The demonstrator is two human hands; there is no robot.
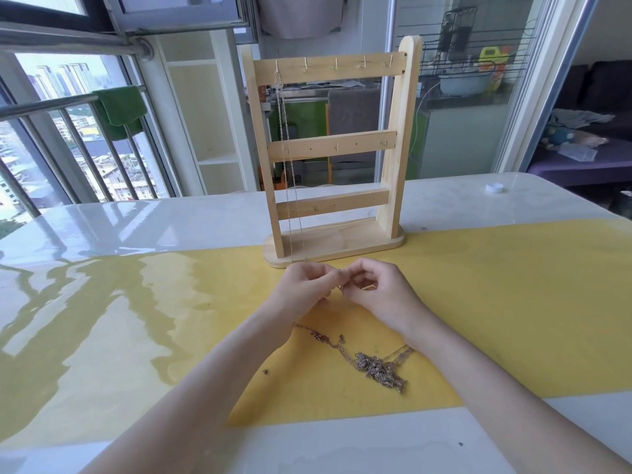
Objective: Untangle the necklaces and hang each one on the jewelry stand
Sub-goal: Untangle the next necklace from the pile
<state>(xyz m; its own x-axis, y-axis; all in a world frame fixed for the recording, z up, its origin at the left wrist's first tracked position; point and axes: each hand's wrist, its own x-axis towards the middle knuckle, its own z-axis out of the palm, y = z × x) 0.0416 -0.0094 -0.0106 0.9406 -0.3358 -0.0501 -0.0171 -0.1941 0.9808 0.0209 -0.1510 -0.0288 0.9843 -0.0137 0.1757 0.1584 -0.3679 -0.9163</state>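
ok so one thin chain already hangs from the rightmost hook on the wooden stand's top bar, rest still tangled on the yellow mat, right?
Wrong hook: the head view shows the thin silver chain on the leftmost top-bar hook of the pale wooden jewelry stand. The tangled pile of necklaces is on the yellow mat.

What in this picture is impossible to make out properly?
Head view only:
- What the left hand and right hand pinch between them: curled fingers hide nearly all of it.
- How many necklaces form the tangled pile: links too small and knotted.
- Where the hanging chain on the jewelry stand ends: its bottom disappears behind the left hand.
- The small white round object: too small to identify.
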